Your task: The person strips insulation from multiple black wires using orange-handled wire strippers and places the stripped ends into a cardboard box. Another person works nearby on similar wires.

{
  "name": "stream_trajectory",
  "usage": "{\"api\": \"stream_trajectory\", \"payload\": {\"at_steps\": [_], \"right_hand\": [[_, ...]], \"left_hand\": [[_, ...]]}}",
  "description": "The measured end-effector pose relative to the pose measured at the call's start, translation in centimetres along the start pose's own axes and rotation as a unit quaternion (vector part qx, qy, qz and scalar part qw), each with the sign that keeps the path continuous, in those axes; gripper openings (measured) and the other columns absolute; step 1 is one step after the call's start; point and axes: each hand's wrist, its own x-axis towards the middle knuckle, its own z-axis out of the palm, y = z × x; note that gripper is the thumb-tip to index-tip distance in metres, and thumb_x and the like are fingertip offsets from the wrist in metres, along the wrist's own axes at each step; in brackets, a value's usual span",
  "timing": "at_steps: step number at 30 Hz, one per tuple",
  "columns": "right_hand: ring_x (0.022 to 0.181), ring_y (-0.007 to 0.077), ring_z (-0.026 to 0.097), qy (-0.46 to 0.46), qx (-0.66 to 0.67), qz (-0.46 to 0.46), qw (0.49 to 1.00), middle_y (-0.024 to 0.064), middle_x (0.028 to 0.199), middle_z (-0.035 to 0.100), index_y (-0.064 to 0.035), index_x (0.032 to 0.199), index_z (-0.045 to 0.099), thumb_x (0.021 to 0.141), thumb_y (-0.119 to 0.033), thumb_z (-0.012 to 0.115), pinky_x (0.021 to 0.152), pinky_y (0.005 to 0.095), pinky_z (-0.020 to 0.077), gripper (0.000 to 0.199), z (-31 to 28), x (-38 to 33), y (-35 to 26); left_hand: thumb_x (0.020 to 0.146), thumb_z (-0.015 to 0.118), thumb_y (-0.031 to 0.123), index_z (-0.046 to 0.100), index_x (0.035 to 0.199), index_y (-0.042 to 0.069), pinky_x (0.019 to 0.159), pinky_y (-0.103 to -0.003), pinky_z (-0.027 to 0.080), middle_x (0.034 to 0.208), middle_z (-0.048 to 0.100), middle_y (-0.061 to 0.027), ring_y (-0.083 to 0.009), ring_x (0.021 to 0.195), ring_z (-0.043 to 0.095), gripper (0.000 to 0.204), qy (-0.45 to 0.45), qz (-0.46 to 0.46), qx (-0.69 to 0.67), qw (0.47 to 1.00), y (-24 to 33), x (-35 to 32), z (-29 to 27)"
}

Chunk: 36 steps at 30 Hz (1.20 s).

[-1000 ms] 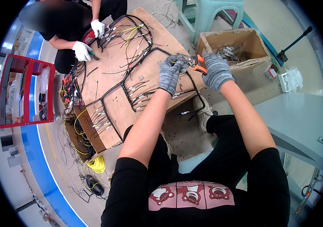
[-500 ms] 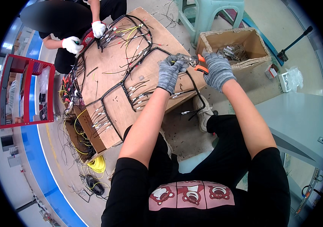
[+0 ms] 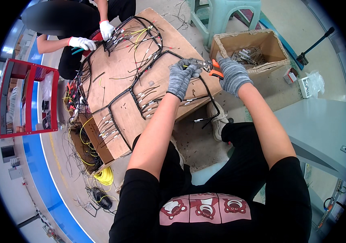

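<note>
While the forearms are stretched forward, orange-handled pliers (image 3: 207, 65) are held at the right edge of the wooden board (image 3: 179, 38). The handles are gripped by the right hand (image 3: 233, 75), its grey-gloved fingers curled around them. By the left hand (image 3: 181, 77), in a matching glove, a small yellow piece (image 3: 186, 66) is pinched at the pliers' head, the fingers closed; whether it is a wire end cannot be told. Just off the board's near left corner, a yellow wire coil (image 3: 104, 176) is laid. Across the board, a black cable harness (image 3: 132, 86) is spread, with short dark wires (image 3: 150, 105) branched from it. Off the board's right edge, metal parts (image 3: 252, 56) are heaped in a cardboard box (image 3: 272, 40), and beyond it a pale green stool (image 3: 233, 6) is placed. At the board's far left corner, wires are handled by a co-worker's 2 white-gloved hands (image 3: 82, 43). Farther left of the board, a red rack (image 3: 27, 95) is seen.
</note>
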Motion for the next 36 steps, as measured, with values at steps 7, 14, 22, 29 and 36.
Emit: {"api": "stream_trajectory", "payload": {"at_steps": [7,14,22,29,36], "right_hand": [[0.089,0.0310,0.059,0.001,0.006,-0.010,1.000,0.0169,0.093,0.060,-0.0036,0.110,0.047,0.070,-0.010,0.057,0.078,0.0384,0.0460,0.042,0.2,-0.1,0.1],[0.084,0.0341,0.060,-0.053,0.011,0.035,0.998,0.0198,0.092,0.060,-0.0046,0.106,0.049,0.071,-0.012,0.057,0.073,0.0404,0.0474,0.037,-0.4,0.0,-0.5],[0.060,0.0140,0.055,-0.326,0.640,0.119,0.685,0.0026,0.071,0.053,-0.0088,0.093,0.050,0.079,-0.020,0.059,0.054,0.0295,0.0490,0.020,1.8,-0.6,1.2],[0.052,0.0126,0.054,-0.214,0.712,0.141,0.654,0.0013,0.062,0.052,-0.0088,0.089,0.050,0.078,-0.023,0.063,0.048,0.0263,0.0467,0.022,1.8,0.0,1.6],[0.065,0.0169,0.058,-0.148,0.589,0.106,0.787,0.0068,0.073,0.055,-0.0046,0.098,0.048,0.078,-0.024,0.060,0.055,0.0296,0.0459,0.031,2.4,0.3,2.0]], "left_hand": [[0.086,0.052,0.001,0.057,0.091,-0.002,0.058,-0.022,0.052,0.079,0.063,-0.0085,-0.0126,0.064,0.061,0.008,0.000,-0.004,-0.005,1.000,0.2,-0.1,-0.1],[0.085,0.054,0.003,0.056,0.090,-0.002,0.057,-0.022,0.051,0.078,0.062,-0.0091,-0.0134,0.064,0.061,0.007,0.006,0.005,0.019,1.000,0.4,-0.3,0.0],[0.085,0.053,0.002,0.054,0.092,-0.002,0.057,-0.024,0.050,0.076,0.060,-0.0084,-0.0148,0.064,0.060,0.008,-0.011,0.015,0.013,1.000,-0.1,-0.2,0.1],[0.088,0.049,0.003,0.049,0.104,-0.002,0.071,-0.028,0.053,0.094,0.059,-0.0141,-0.0203,0.082,0.062,0.017,-0.016,0.059,-0.093,0.994,-0.6,-0.2,0.4],[0.084,0.052,-0.001,0.048,0.097,-0.001,0.064,-0.026,0.051,0.093,0.055,-0.0122,-0.0190,0.074,0.060,0.013,0.156,0.098,-0.037,0.982,-1.5,-0.8,0.8]]}}
